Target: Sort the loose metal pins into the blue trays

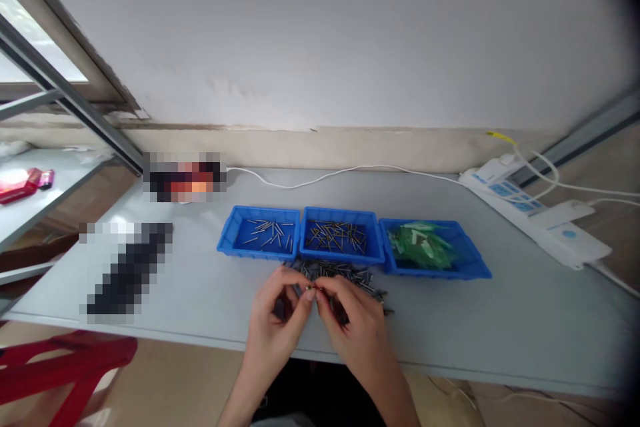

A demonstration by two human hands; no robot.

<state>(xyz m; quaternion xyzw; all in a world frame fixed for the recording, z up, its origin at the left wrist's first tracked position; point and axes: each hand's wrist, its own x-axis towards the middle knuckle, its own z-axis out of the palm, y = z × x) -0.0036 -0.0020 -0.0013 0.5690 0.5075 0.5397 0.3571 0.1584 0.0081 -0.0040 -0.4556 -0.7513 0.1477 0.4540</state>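
Observation:
My left hand [281, 310] and my right hand [353, 313] meet fingertip to fingertip above the table's front part. Both are closed in a pinch on a tiny piece [311, 288], too small and too covered to name. Just beyond my fingers spreads a pile of dark, thin metal pins or rivets [345, 270], partly hidden by my hands. Behind it stand two blue bins: the left bin [240, 250] contains loose silvery pins [273, 230], and the middle bin [345, 255] contains more pins [336, 235], some of them yellowish.
A third blue bin [470, 260] on the right has green plastic bags [423, 247] in it. White power strips [540, 213] with cables lie at the right. Two blurred-out items are on the table's left side. A red stool [70, 367] stands below, at the left.

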